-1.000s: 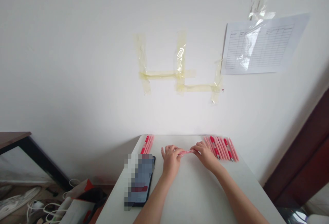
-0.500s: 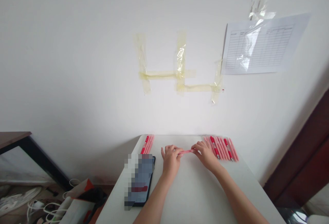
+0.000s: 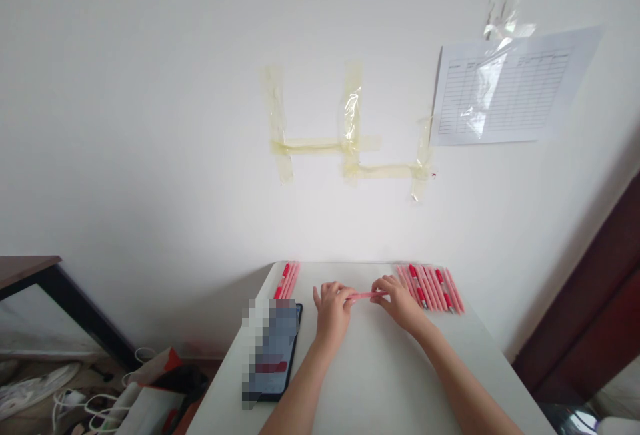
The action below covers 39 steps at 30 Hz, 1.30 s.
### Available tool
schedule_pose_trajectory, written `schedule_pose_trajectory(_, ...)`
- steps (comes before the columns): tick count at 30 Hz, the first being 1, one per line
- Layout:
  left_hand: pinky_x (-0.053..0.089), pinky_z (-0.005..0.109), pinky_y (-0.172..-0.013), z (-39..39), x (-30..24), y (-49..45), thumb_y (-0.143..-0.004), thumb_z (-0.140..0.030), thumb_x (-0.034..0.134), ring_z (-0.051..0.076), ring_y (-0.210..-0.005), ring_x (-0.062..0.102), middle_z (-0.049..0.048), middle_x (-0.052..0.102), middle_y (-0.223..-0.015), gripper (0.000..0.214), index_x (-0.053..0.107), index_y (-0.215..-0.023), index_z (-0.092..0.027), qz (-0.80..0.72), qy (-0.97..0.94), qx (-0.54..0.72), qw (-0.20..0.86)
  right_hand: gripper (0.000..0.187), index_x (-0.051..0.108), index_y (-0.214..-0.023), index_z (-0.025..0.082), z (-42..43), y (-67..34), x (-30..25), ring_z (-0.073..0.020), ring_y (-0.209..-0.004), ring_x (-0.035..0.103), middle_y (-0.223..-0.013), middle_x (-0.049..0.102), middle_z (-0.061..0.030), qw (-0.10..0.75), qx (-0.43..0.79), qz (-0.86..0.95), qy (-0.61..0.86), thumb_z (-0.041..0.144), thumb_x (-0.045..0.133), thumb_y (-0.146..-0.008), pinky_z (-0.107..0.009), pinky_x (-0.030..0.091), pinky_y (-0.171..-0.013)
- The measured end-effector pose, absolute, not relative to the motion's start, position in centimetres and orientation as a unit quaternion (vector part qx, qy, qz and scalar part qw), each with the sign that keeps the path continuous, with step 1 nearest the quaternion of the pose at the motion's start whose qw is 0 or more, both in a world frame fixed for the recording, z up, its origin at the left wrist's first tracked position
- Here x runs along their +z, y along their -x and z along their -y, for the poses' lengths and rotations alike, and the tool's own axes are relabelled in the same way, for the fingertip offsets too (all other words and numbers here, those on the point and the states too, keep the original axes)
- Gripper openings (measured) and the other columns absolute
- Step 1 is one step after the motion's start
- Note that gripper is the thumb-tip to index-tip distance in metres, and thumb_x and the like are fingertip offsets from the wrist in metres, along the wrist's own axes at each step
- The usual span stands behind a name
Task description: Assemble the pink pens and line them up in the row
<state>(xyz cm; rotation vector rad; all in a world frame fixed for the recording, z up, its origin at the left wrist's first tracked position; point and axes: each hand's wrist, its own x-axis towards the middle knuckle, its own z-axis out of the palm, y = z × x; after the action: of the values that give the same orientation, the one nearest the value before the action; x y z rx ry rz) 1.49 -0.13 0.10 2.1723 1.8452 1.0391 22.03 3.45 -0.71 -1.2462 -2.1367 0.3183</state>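
A pink pen (image 3: 367,295) lies level between my two hands, just above the white table (image 3: 380,368). My left hand (image 3: 334,302) is closed on its left end. Thumb and fingers of my right hand (image 3: 397,298) are round its right end. Beyond my right hand, several pink and red pens (image 3: 433,288) lie side by side at the table's far right. A smaller row of pink and red pens (image 3: 287,280) rests at the far left corner. The pen's ends are partly hidden by my fingers.
A phone (image 3: 275,355), partly blurred out, lies at the table's left. The wall (image 3: 200,122) rises behind the far edge, bearing yellowish tape (image 3: 353,115) and a printed sheet (image 3: 505,95). Boxes and white cables (image 3: 95,405) are on the floor at left.
My right hand's fingers have shifted slightly on the pen, and more of its right end shows. My left hand stays nearly still.
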Motion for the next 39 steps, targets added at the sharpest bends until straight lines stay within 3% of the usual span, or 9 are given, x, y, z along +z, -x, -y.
schedule_pose_trajectory(6, 0.016, 0.066, -0.12, 0.09, 0.12, -1.49, -0.089, -0.02, 0.061, 0.024, -0.112, 0.053, 0.0006, 0.068, -0.103, 0.021, 0.075, -0.096, -0.034, -0.608, -0.714, 0.342, 0.052, 0.027, 0.074, -0.098, 0.029, -3.55, -22.07, -0.68, -0.0251, -0.095, 0.063, -0.092, 0.067, -0.0055, 0.315, 0.092, 0.824, 0.461, 0.046, 0.053, -0.101, -0.049, 0.044, -0.103)
schedule_pose_trajectory(10, 0.017, 0.066, -0.12, 0.05, -0.03, -1.54, -0.089, -0.018, 0.062, 0.024, -0.112, 0.053, -0.0004, 0.068, -0.103, 0.023, 0.074, -0.097, -0.035, -0.609, -0.714, 0.341, 0.05, 0.019, 0.072, -0.108, 0.03, -3.63, -22.14, -0.83, -0.026, -0.099, 0.064, -0.095, 0.07, -0.0041, 0.316, 0.097, 0.823, 0.462, 0.042, 0.062, -0.097, -0.055, 0.034, -0.113)
schedule_pose_trajectory(13, 0.017, 0.066, -0.12, 0.05, -0.1, -1.53, -0.089, -0.017, 0.062, 0.024, -0.113, 0.054, -0.0006, 0.069, -0.103, 0.024, 0.074, -0.097, -0.035, -0.61, -0.712, 0.344, 0.047, 0.023, 0.068, -0.113, 0.028, -3.57, -22.24, -0.79, -0.0257, -0.102, 0.064, -0.102, 0.07, -0.0047, 0.323, 0.111, 0.813, 0.471, 0.034, 0.069, -0.092, -0.056, 0.033, -0.113)
schedule_pose_trajectory(17, 0.017, 0.066, -0.12, 0.03, -0.12, -1.49, -0.089, -0.016, 0.062, 0.023, -0.112, 0.054, -0.0005, 0.069, -0.103, 0.024, 0.074, -0.097, -0.035, -0.611, -0.712, 0.345, 0.045, 0.009, 0.068, -0.101, 0.026, -3.4, -22.3, -0.51, -0.0227, -0.098, 0.065, -0.099, 0.071, -0.0028, 0.332, 0.108, 0.81, 0.471, 0.026, 0.067, -0.092, -0.058, 0.026, -0.117)
schedule_pose_trajectory(20, 0.017, 0.066, -0.12, 0.01, -0.13, -1.45, -0.089, -0.016, 0.062, 0.023, -0.112, 0.054, -0.0006, 0.068, -0.103, 0.024, 0.074, -0.097, -0.035, -0.611, -0.711, 0.344, 0.045, 0.005, 0.069, -0.094, 0.026, -3.34, -22.32, -0.35, -0.0238, -0.1, 0.064, -0.093, 0.072, -0.0016, 0.329, 0.092, 0.822, 0.455, 0.03, 0.065, -0.095, -0.06, 0.019, -0.119)
schedule_pose_trajectory(26, 0.018, 0.066, -0.12, 0.09, -0.11, -1.48, -0.088, -0.016, 0.062, 0.023, -0.113, 0.053, -0.0005, 0.068, -0.104, 0.023, 0.074, -0.097, -0.034, -0.612, -0.711, 0.343, 0.048, 0.025, 0.073, -0.089, 0.026, -3.4, -22.44, -0.42, -0.0248, -0.097, 0.063, -0.086, 0.071, -0.0033, 0.316, 0.069, 0.83, 0.454, 0.039, 0.055, -0.101, -0.063, 0.02, -0.118)
schedule_pose_trajectory(29, 0.018, 0.066, -0.12, 0.11, -0.1, -1.5, -0.089, -0.017, 0.062, 0.023, -0.112, 0.054, -0.0013, 0.068, -0.104, 0.023, 0.074, -0.097, -0.035, -0.615, -0.708, 0.344, 0.047, 0.017, 0.073, -0.1, 0.027, -3.39, -22.45, -0.47, -0.0254, -0.1, 0.064, -0.092, 0.072, -0.0037, 0.324, 0.073, 0.826, 0.455, 0.038, 0.06, -0.099, -0.062, 0.022, -0.118)
schedule_pose_trajectory(33, 0.018, 0.065, -0.12, 0.04, -0.15, -1.46, -0.089, -0.016, 0.062, 0.023, -0.112, 0.054, -0.0018, 0.069, -0.103, 0.025, 0.074, -0.097, -0.036, -0.617, -0.706, 0.346, 0.043, 0.024, 0.069, -0.111, 0.028, -3.43, -22.39, -0.53, -0.0259, -0.1, 0.067, -0.098, 0.072, -0.004, 0.344, 0.071, 0.815, 0.461, 0.028, 0.074, -0.088, -0.061, 0.022, -0.119)
schedule_pose_trajectory(39, 0.018, 0.064, -0.12, 0.02, -0.24, -1.47, -0.089, -0.017, 0.061, 0.023, -0.112, 0.054, -0.0015, 0.069, -0.102, 0.023, 0.074, -0.096, -0.035, -0.61, -0.708, 0.354, 0.044, 0.017, 0.068, -0.096, 0.027, -3.52, -22.38, -0.38, -0.023, -0.096, 0.067, -0.095, 0.072, -0.0012, 0.355, 0.041, 0.816, 0.455, 0.013, 0.071, -0.085, -0.062, 0.022, -0.119)
